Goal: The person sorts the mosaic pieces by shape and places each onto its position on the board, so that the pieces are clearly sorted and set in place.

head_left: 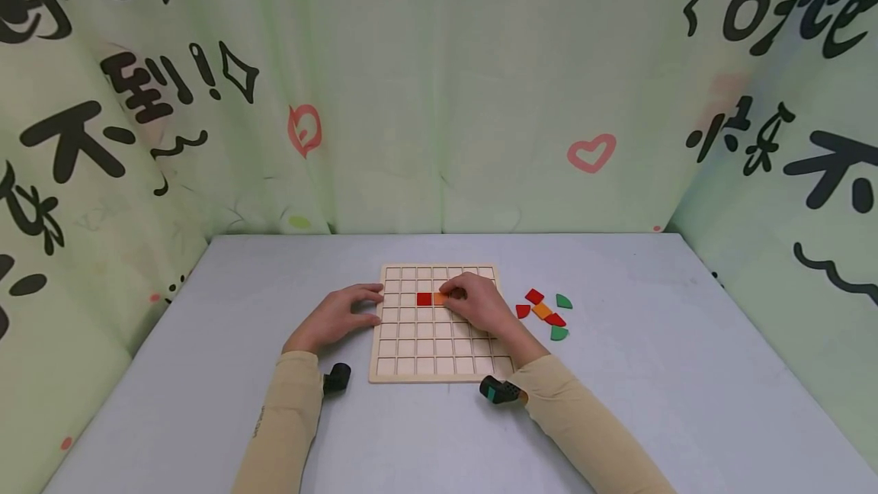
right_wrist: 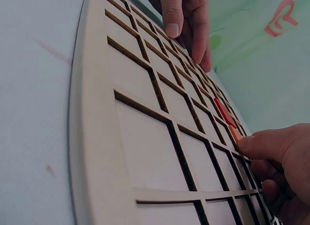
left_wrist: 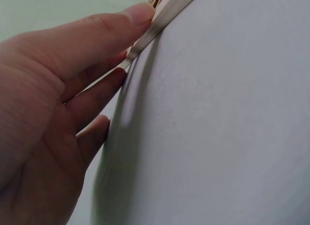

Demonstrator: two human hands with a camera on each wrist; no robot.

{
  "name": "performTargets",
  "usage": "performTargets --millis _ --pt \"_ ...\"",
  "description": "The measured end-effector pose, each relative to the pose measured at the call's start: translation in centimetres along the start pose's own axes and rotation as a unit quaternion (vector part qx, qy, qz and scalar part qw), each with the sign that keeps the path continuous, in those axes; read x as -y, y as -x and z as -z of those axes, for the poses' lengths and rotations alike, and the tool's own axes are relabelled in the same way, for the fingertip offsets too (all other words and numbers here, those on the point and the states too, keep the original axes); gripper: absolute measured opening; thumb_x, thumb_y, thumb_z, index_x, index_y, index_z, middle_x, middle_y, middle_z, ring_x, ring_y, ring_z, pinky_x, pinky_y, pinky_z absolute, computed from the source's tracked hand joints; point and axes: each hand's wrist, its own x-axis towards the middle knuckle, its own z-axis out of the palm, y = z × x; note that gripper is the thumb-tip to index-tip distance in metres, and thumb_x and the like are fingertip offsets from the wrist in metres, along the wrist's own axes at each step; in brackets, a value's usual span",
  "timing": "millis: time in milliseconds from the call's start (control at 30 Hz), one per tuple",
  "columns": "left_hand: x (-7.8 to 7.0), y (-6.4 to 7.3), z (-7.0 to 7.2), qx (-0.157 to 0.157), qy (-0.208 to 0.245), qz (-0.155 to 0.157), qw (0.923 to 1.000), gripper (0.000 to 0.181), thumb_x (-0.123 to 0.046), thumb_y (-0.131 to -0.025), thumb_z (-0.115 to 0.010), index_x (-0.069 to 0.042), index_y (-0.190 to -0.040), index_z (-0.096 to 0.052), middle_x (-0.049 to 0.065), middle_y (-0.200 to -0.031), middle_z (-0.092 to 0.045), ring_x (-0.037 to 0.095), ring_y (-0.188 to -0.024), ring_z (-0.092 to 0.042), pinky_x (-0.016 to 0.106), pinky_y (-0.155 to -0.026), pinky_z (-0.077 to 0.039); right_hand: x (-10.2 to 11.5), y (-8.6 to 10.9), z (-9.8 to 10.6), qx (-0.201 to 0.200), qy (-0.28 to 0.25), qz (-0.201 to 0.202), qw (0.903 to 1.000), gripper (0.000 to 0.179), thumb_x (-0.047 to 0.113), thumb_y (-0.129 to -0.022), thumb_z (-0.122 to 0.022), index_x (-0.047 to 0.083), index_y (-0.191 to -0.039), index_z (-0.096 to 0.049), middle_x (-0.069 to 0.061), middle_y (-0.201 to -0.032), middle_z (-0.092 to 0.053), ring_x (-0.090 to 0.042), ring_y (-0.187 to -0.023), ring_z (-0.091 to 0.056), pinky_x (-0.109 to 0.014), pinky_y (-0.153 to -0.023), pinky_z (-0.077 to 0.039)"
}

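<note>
A wooden grid board (head_left: 411, 380) lies on the table, divided by raised strips into square cells. One cell holds a red square tile (head_left: 424, 299). In the cell to its right is an orange square tile (head_left: 439, 299), pinched by the thumb and index finger of my right hand (head_left: 483, 303). The right wrist view shows that thumb on the edge of the orange tile (right_wrist: 236, 135), beside the red tile (right_wrist: 224, 112). My left hand (head_left: 338, 315) rests its relaxed fingers and thumb against the board's left edge; the left wrist view shows the thumb (left_wrist: 139, 13) at the rim.
Right of the board lie loose tiles: a red square (head_left: 534, 296), an orange square (head_left: 542, 311), a red rounded piece (head_left: 523, 311), another red piece (head_left: 555, 320) and two green quarter-circles, one nearer the front (head_left: 559, 333). A printed curtain (head_left: 507, 97) surrounds the white table (head_left: 638, 372).
</note>
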Motion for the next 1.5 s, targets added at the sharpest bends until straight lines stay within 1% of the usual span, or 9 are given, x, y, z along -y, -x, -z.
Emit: performTargets --millis 233,700,800,900,1033,1133,1333,1500 --pt "0.0 0.1 0.1 -0.002 -0.002 -0.010 0.9999 0.042 -0.017 -0.086 -0.076 -0.005 -0.125 -0.066 0.006 -0.145 -0.050 0.030 -0.139 -0.038 0.047 -0.114 -0.031 0.0 0.0 0.0 -0.001 -0.002 0.002 1.0000 0.018 0.010 -0.089 -0.071 0.008 -0.107 -0.074 -0.003 -0.103 -0.068 -0.017 -0.086 -0.056 -0.030 -0.079 -0.051" --pt "-0.1 0.1 0.0 0.001 -0.002 -0.007 1.0000 0.042 -0.018 -0.086 -0.076 -0.005 -0.125 -0.065 0.006 -0.146 -0.050 0.030 -0.139 -0.037 0.047 -0.114 -0.031 0.2 0.2 0.1 -0.006 -0.002 -0.004 1.0000 0.017 0.009 -0.089 -0.071 0.007 -0.106 -0.074 -0.003 -0.100 -0.067 -0.016 -0.083 -0.054 -0.029 -0.076 -0.050" --pt "-0.1 0.1 0.0 0.001 -0.002 -0.007 1.0000 0.042 -0.018 -0.086 -0.076 -0.005 -0.125 -0.065 0.006 -0.146 -0.050 0.030 -0.139 -0.037 0.048 -0.115 -0.031 0.2 0.2 0.1 -0.008 -0.001 0.002 1.0000 0.018 0.010 -0.089 -0.071 0.007 -0.107 -0.074 -0.003 -0.100 -0.067 -0.016 -0.084 -0.054 -0.030 -0.077 -0.050" --pt "-0.2 0.1 0.0 0.000 -0.004 -0.010 0.9999 0.042 -0.018 -0.086 -0.076 -0.005 -0.125 -0.065 0.006 -0.146 -0.050 0.031 -0.139 -0.038 0.048 -0.114 -0.032 0.1 0.3 0.2 -0.010 -0.005 0.004 0.9999 0.021 0.010 -0.089 -0.071 0.007 -0.110 -0.073 -0.004 -0.104 -0.067 -0.017 -0.087 -0.057 -0.032 -0.080 -0.052" --pt "-0.3 0.2 0.1 -0.001 -0.007 -0.012 0.9999 0.042 -0.018 -0.086 -0.076 -0.004 -0.125 -0.065 0.007 -0.145 -0.050 0.031 -0.139 -0.038 0.048 -0.114 -0.032 0.0 0.6 0.6 -0.017 -0.029 -0.009 0.9994 0.025 0.011 -0.090 -0.070 0.006 -0.115 -0.071 -0.006 -0.111 -0.067 -0.019 -0.093 -0.060 -0.034 -0.086 -0.053" --pt "-0.3 0.1 0.2 -0.001 -0.008 -0.014 0.9999 0.042 -0.018 -0.086 -0.076 -0.004 -0.125 -0.065 0.007 -0.145 -0.050 0.031 -0.139 -0.038 0.048 -0.114 -0.032 -0.3 0.9 1.2 -0.030 -0.043 -0.025 0.9983 0.027 0.013 -0.091 -0.070 0.006 -0.118 -0.070 -0.006 -0.112 -0.066 -0.020 -0.096 -0.061 -0.035 -0.087 -0.055" --pt "-0.3 0.1 0.2 0.001 -0.005 -0.010 0.9999 0.043 -0.018 -0.086 -0.076 -0.004 -0.125 -0.065 0.007 -0.146 -0.050 0.031 -0.139 -0.038 0.048 -0.114 -0.032 -1.1 2.1 2.6 -0.047 -0.043 -0.048 0.9968 0.031 0.019 -0.092 -0.069 0.008 -0.121 -0.068 -0.007 -0.115 -0.065 -0.023 -0.100 -0.061 -0.037 -0.088 -0.056" --pt "-0.2 0.1 0.1 0.002 -0.006 -0.006 1.0000 0.043 -0.018 -0.086 -0.076 -0.004 -0.125 -0.065 0.007 -0.146 -0.050 0.031 -0.139 -0.037 0.048 -0.114 -0.032 -2.3 3.3 4.0 -0.067 -0.045 -0.070 0.9943 0.035 0.021 -0.092 -0.070 0.008 -0.124 -0.066 -0.008 -0.115 -0.064 -0.024 -0.100 -0.061 -0.038 -0.086 -0.055"
